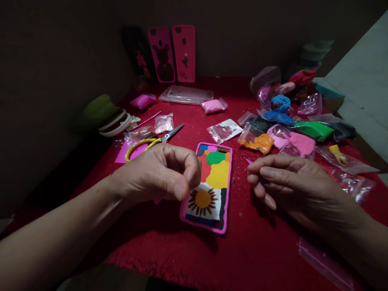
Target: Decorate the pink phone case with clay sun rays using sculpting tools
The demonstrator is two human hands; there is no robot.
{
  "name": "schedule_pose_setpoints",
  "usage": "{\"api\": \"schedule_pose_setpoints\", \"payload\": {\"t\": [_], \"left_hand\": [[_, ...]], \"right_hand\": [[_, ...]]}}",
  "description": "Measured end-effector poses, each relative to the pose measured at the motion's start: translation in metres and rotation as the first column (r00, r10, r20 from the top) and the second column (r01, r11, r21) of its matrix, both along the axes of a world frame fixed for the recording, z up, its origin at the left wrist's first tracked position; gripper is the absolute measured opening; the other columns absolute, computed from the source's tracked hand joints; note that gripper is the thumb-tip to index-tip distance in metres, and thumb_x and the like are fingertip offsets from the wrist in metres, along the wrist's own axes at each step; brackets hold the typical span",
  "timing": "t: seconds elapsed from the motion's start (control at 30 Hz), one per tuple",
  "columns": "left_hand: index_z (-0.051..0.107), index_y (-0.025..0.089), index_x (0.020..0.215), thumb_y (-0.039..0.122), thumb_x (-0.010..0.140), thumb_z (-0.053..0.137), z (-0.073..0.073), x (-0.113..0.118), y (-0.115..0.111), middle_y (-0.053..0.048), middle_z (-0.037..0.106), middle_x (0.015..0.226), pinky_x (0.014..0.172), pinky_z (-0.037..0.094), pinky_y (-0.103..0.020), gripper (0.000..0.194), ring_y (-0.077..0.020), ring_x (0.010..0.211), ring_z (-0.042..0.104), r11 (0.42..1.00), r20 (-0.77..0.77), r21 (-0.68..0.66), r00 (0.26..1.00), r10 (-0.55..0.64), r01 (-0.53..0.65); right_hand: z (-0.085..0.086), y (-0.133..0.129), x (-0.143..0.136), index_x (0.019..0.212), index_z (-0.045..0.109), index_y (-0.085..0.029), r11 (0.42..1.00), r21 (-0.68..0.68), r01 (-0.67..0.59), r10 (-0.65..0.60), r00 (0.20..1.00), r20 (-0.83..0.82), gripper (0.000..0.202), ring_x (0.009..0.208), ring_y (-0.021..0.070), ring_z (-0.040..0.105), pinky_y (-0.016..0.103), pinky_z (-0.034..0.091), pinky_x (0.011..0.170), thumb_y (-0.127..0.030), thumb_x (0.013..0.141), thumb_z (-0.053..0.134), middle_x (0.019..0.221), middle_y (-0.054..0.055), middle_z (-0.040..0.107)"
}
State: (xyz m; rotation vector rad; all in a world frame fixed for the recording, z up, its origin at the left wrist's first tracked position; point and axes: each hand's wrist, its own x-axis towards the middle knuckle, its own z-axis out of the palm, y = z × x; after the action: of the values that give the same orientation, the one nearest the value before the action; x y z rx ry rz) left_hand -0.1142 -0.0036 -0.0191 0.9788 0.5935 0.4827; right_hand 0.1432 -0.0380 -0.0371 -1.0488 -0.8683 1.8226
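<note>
A phone case (pixel 216 173) with a pink rim and patches of coloured clay lies on the red cloth; a brown and orange sun on white fills its lower part. Over its left edge is my left hand (pixel 174 171), thumb and fingers curled together; whatever may be between them is hidden. My right hand (pixel 281 182) is to the right of the case, its fingers pinched, with the tip of a thin pink tool (pixel 249 161) showing past them. Yellow-handled scissors (pixel 156 141) lie just behind my left hand, on a pink sheet (pixel 123 153).
Bags of coloured clay (pixel 312 130) crowd the right side of the red cloth (pixel 145 242). Decorated phone cases (pixel 184 52) stand against the back wall. Clear cases (pixel 186 95) and a pink clay bag (pixel 214 106) lie before them. White rings (pixel 117 124) are at left.
</note>
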Motion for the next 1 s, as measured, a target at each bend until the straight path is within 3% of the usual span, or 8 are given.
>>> {"api": "schedule_pose_setpoints", "payload": {"t": [0.43,0.73,1.0], "left_hand": [[0.062,0.014,0.062,0.014,0.067,0.071,0.0014,0.0023,-0.0007,0.004,0.052,0.051,0.039,0.029,-0.016,0.010,-0.0047,0.039,0.041,0.997,-0.041,0.004,0.996,0.081,-0.081],[0.066,0.011,0.061,0.031,0.074,0.071,0.0029,0.0028,0.0009,-0.001,0.059,0.049,0.033,0.028,-0.012,0.024,-0.0023,0.033,0.039,0.991,-0.150,0.010,0.980,0.132,-0.132],[0.068,0.010,0.066,0.033,0.076,0.070,0.0055,0.0090,-0.0008,0.001,0.057,0.045,0.028,0.033,-0.011,0.025,-0.0038,0.030,0.039,0.985,-0.134,-0.122,0.985,0.106,-0.122]], "right_hand": [[0.0013,0.0018,-0.0021,0.080,0.074,-0.017,1.000,-0.003,-0.002,0.002,1.000,0.018,0.010,0.050,0.0091,0.061,0.013,0.047,0.040,-0.023,0.072,0.076,0.072,0.005,0.070],[0.0013,0.0005,-0.0012,0.079,0.074,-0.017,1.000,-0.006,-0.003,0.003,1.000,0.027,0.010,0.049,0.0089,0.061,0.013,0.047,0.040,-0.024,0.072,0.076,0.071,0.006,0.069],[0.0011,-0.0007,-0.0004,0.080,0.074,-0.017,1.000,-0.011,0.002,-0.002,1.000,0.029,0.008,0.051,0.0095,0.062,0.013,0.047,0.040,-0.023,0.074,0.074,0.071,0.005,0.069]]}}
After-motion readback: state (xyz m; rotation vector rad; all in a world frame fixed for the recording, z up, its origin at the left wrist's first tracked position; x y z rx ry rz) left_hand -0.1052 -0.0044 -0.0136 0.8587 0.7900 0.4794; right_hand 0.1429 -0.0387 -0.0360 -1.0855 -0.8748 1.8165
